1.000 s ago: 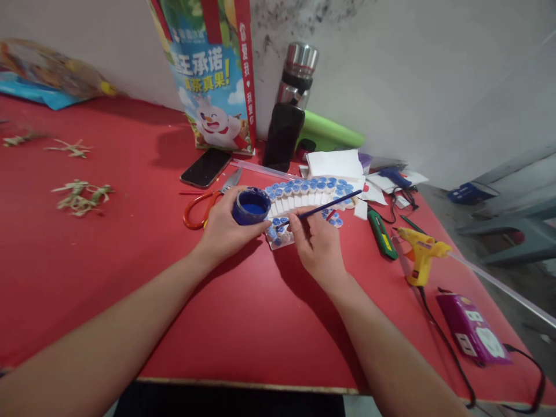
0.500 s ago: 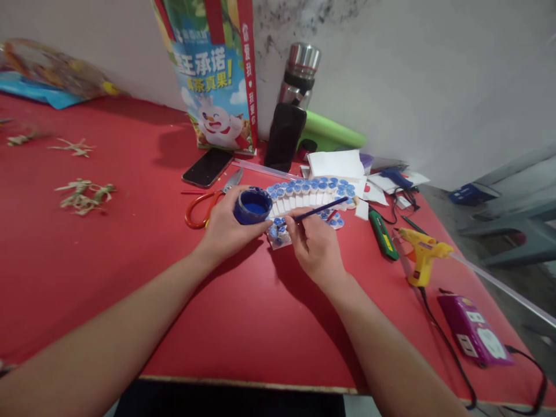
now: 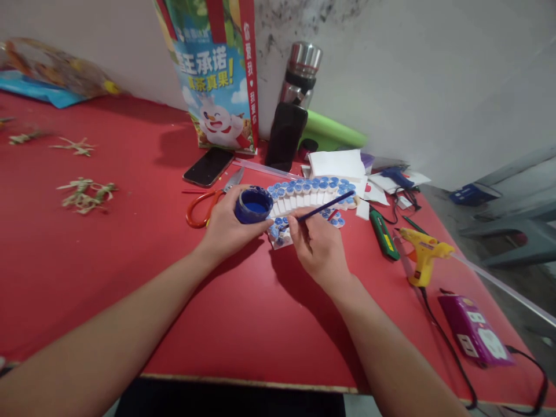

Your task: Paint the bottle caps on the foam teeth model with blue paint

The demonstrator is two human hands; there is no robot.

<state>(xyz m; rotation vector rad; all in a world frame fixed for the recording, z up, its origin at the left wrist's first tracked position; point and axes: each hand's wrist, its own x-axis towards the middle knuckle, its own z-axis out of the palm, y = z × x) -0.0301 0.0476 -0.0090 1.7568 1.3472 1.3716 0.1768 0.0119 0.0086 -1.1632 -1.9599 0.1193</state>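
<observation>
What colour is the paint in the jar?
The paint is deep blue, seen best in the head view.

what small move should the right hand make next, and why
Probably a light dab of the brush on the whitish patch near its tip: that patch sits among blue-topped rolls, the right hand already holds the brush low there, and the left hand holds the paint jar close by.

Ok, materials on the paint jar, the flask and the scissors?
Paint jar: likely glass or clear plastic, glossy; blue shows through its wall.
Flask: looks like polished stainless steel, going by the mirror-like top.
Scissors: shiny metal blades; orange handles, probably smooth plastic.
</observation>
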